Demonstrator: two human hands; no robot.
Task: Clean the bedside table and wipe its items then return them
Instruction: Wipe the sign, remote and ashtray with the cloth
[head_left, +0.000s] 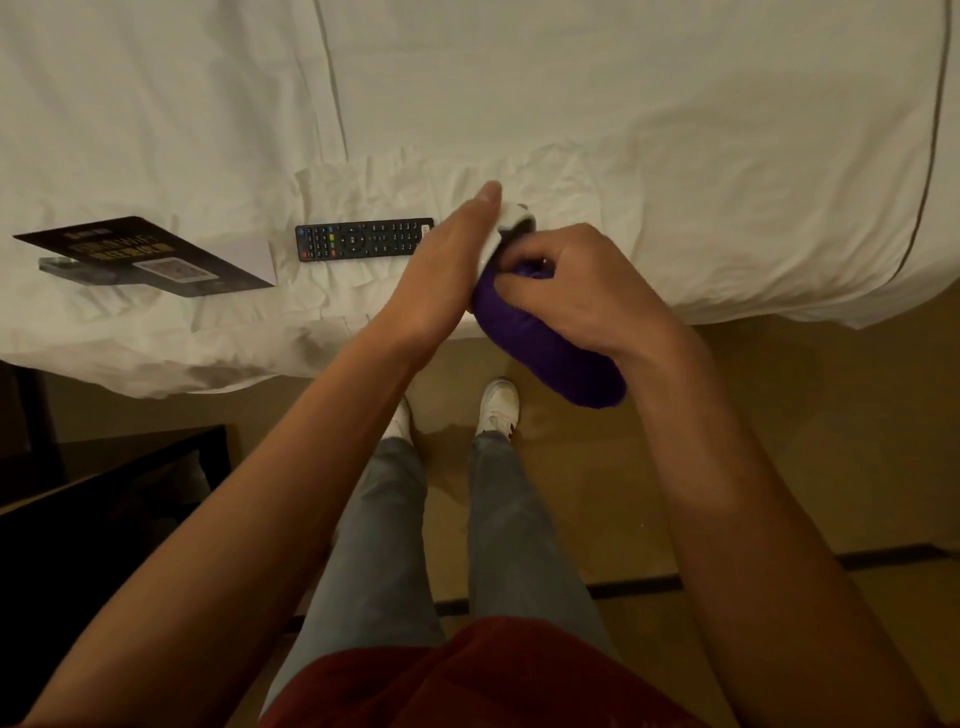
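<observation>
the right hand (563, 283) grips a purple cloth (545, 353), pressing it into a small white cup (511, 221) that the left hand (452, 260) holds, fingers round its side. left of the cup, a black remote (363, 239) and a dark card stand (145, 257) lie on the white bed (675, 156).

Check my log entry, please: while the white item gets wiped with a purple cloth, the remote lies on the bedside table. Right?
Not quite. The head view shows the remote lying on the white bed sheet, not the bedside table. The purple cloth part is right: the right hand works it on the white item.
</observation>
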